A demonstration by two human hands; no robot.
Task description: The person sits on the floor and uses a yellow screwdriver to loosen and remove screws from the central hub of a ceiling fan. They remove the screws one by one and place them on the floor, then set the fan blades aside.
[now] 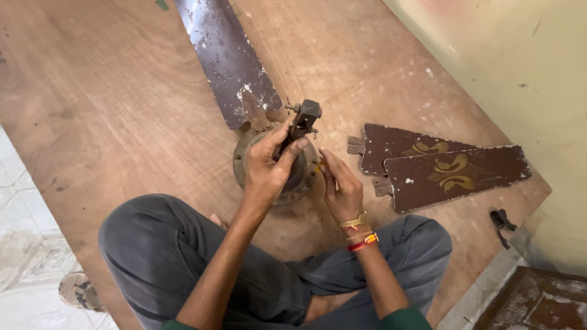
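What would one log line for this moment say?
left hand: grips shaft | right hand: at fan motor rim | blades: two loose, one attached

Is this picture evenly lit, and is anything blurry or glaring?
Head view: soft, even light; faint shadows under the left hand and right hand; a pale sheen on the long brown metal fan blade; the round rusty fan motor housing looks sharp; edges bend slightly outward.

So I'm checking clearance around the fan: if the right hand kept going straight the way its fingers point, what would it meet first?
Probably the round rusty metal fan motor housing: the right hand points up-left at its rim, nearly touching, though depth is unclear.
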